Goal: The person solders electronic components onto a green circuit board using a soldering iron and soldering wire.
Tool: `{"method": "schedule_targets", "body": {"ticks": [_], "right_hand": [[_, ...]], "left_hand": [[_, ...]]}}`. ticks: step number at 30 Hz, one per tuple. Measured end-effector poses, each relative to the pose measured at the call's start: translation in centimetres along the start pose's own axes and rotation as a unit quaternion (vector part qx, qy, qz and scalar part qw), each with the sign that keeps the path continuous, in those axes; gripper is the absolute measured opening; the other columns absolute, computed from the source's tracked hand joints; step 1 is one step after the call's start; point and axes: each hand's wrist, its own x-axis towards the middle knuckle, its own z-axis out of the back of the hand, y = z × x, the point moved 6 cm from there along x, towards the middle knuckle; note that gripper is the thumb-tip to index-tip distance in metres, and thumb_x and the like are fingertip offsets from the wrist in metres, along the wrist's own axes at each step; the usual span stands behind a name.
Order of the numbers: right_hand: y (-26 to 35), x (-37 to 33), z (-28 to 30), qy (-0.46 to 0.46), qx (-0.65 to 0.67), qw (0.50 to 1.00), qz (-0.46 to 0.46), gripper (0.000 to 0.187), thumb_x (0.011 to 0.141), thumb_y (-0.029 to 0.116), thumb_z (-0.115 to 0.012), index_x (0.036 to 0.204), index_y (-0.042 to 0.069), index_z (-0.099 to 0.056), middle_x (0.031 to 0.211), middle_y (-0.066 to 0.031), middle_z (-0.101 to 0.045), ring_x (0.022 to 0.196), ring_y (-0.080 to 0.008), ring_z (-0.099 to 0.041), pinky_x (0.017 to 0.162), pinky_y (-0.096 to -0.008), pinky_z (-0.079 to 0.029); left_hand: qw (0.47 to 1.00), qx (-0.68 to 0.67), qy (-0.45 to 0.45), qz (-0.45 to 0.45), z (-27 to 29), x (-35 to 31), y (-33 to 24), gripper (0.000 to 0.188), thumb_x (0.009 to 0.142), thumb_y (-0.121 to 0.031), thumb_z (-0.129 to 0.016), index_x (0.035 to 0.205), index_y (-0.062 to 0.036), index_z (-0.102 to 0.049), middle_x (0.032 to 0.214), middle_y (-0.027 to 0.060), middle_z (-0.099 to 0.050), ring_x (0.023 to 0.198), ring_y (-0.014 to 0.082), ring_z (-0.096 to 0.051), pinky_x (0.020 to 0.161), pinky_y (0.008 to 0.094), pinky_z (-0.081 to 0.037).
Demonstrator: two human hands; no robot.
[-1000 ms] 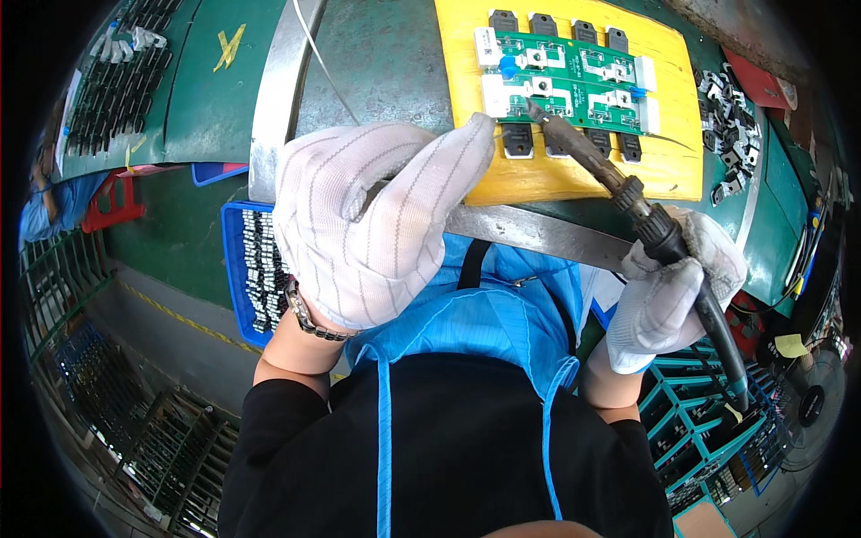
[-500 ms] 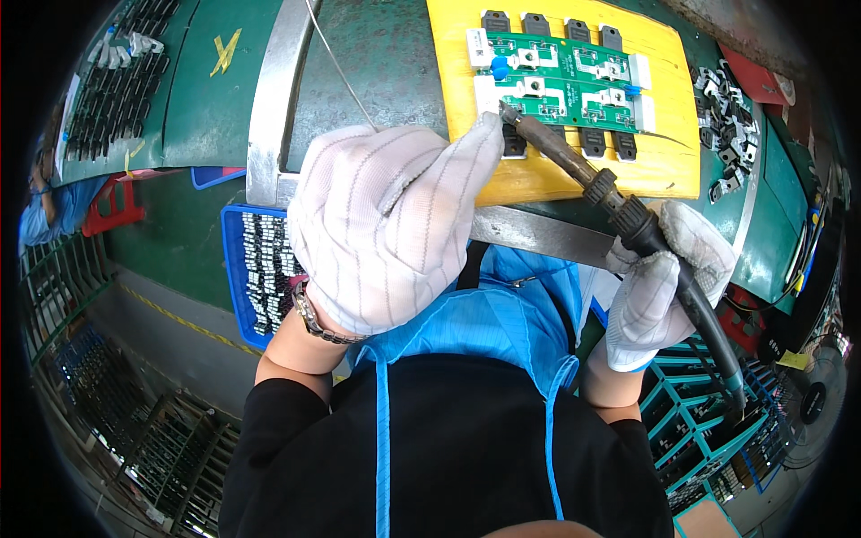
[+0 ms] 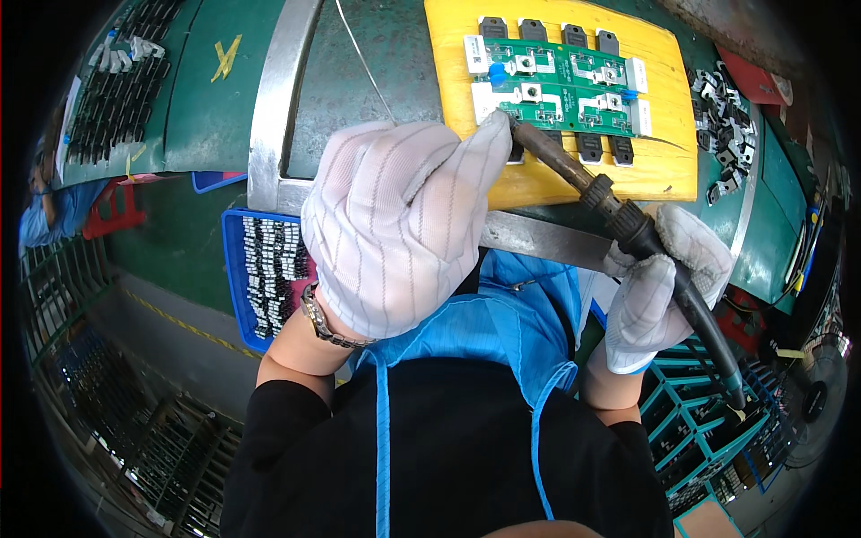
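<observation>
A green circuit board (image 3: 560, 85) with black components along its edges lies on a yellow pad (image 3: 664, 170) on the green bench. My left hand (image 3: 404, 224), in a white striped glove, pinches a thin solder wire (image 3: 363, 58) and points its fingertip at the board's near left corner. My right hand (image 3: 659, 287), also gloved, grips the black handle of a soldering iron (image 3: 592, 184). The iron's brown tip meets the board edge right beside my left fingertip.
A metal rail (image 3: 269, 108) frames the work area. A blue bin (image 3: 256, 269) of small dark parts hangs below the bench on the left. Loose black components (image 3: 722, 134) lie right of the pad. Racks of dark parts (image 3: 117, 99) sit far left, teal crates (image 3: 708, 394) lower right.
My left hand and the iron's tip have moved together up to the board's near left corner; one second ago the tip was lower, near the bottom row of black components.
</observation>
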Motion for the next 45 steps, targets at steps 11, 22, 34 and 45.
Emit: {"method": "schedule_targets", "body": {"ticks": [11, 22, 34, 45], "right_hand": [[0.3, 0.8, 0.0, 0.052, 0.014, 0.998, -0.025, 0.049, 0.086, 0.043, -0.078, 0.106, 0.002, -0.063, 0.102, -0.0133, -0.068, 0.095, -0.0237, -0.067, 0.088, -0.0348, -0.052], [-1.0, 0.9, 0.7, -0.073, 0.052, 0.996, 0.027, 0.035, 0.097, 0.029, -0.067, 0.113, -0.001, -0.059, 0.103, -0.0151, -0.062, 0.08, -0.0182, -0.06, 0.073, -0.0311, -0.048], [0.2, 9.0, 12.3, -0.237, -0.157, 0.93, 0.235, 0.028, 0.095, 0.002, -0.068, 0.123, 0.001, -0.063, 0.116, -0.0122, -0.068, 0.1, -0.0185, -0.067, 0.089, -0.03, -0.053], [-4.8, 12.6, 16.1, -0.255, -0.147, 0.952, 0.089, 0.037, 0.1, 0.015, -0.066, 0.135, 0.003, -0.061, 0.133, -0.0106, -0.064, 0.117, -0.0174, -0.063, 0.106, -0.0331, -0.047]], "left_hand": [[0.978, -0.114, -0.155, 0.085, 1.5, -0.6, 3.5, 0.025, 0.079, 0.002, -0.079, 0.097, -0.0115, -0.07, 0.094, 0.0022, -0.072, 0.084, 0.0232, -0.069, 0.077, 0.0353, -0.054], [0.989, 0.12, -0.059, 0.056, 1.5, 1.4, 7.3, 0.032, 0.089, -0.002, -0.067, 0.118, -0.0135, -0.071, 0.118, 0.0087, -0.071, 0.112, 0.0319, -0.064, 0.102, 0.0414, -0.048], [0.985, 0.154, -0.034, 0.066, 1.7, 1.4, 6.3, 0.036, 0.093, -0.002, -0.06, 0.128, -0.008, -0.067, 0.132, 0.0145, -0.064, 0.127, 0.0353, -0.055, 0.112, 0.0468, -0.039], [0.986, 0.144, -0.047, 0.068, 2.0, 1.1, 6.6, 0.031, 0.094, -0.005, -0.062, 0.125, -0.0062, -0.068, 0.124, 0.0132, -0.068, 0.12, 0.0336, -0.06, 0.11, 0.0445, -0.042]]}}
